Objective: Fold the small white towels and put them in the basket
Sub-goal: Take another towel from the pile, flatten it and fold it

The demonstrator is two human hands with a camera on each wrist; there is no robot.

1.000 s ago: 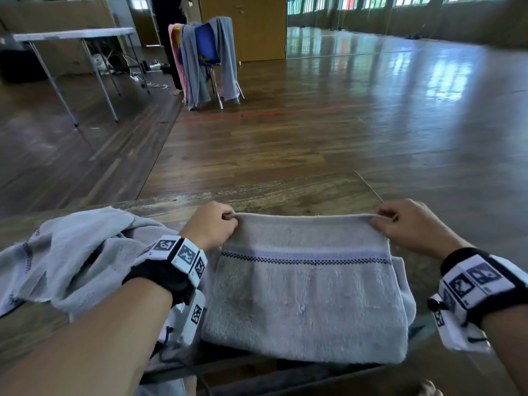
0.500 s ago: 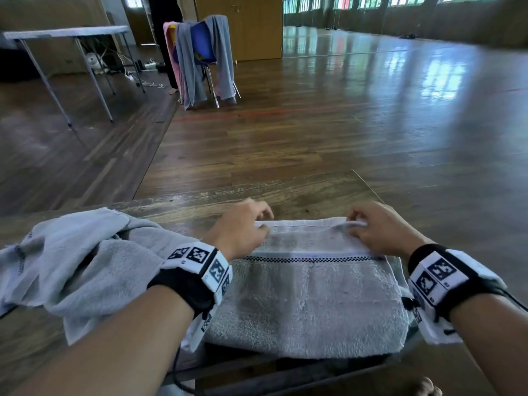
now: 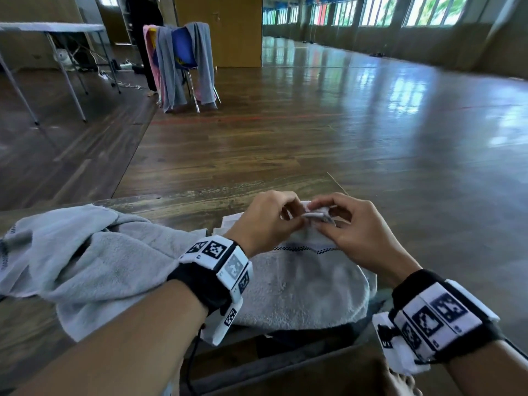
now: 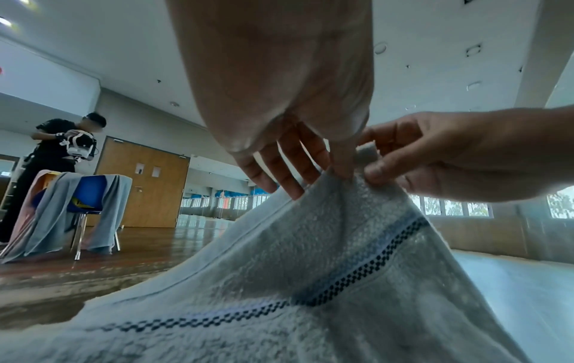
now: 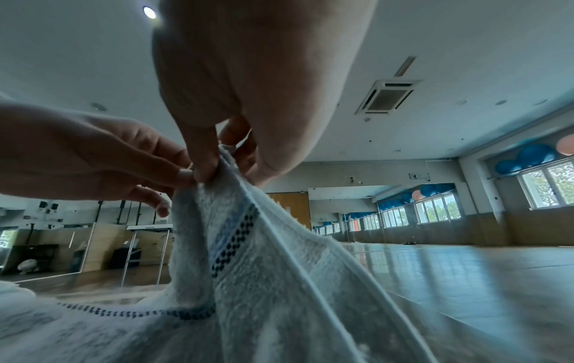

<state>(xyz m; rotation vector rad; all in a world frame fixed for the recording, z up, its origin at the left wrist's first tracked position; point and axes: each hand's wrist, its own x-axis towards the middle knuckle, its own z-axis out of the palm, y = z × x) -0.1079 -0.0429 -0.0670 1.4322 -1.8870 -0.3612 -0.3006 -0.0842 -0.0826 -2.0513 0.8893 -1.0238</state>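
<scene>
A small white towel (image 3: 300, 284) with a dark checkered stripe lies folded on the wooden table (image 3: 183, 204). Its far edge is gathered and lifted in the middle. My left hand (image 3: 271, 215) and my right hand (image 3: 351, 224) meet there and both pinch that bunched edge. The left wrist view shows the towel (image 4: 310, 282) rising to my left fingers (image 4: 338, 164). From the right wrist, the towel (image 5: 248, 258) hangs from my right fingertips (image 5: 205, 169). No basket is in view.
A crumpled pile of white towels (image 3: 85, 261) lies on the table to the left. Beyond the table's far edge is open wooden floor. A chair draped with towels (image 3: 183, 64) and a folding table (image 3: 54, 30) stand far off; a person (image 4: 52, 157) stands by the chair.
My hands slid along the towel's far edge from its two corners toward the middle and now meet, lifting the edge into a bunch.
</scene>
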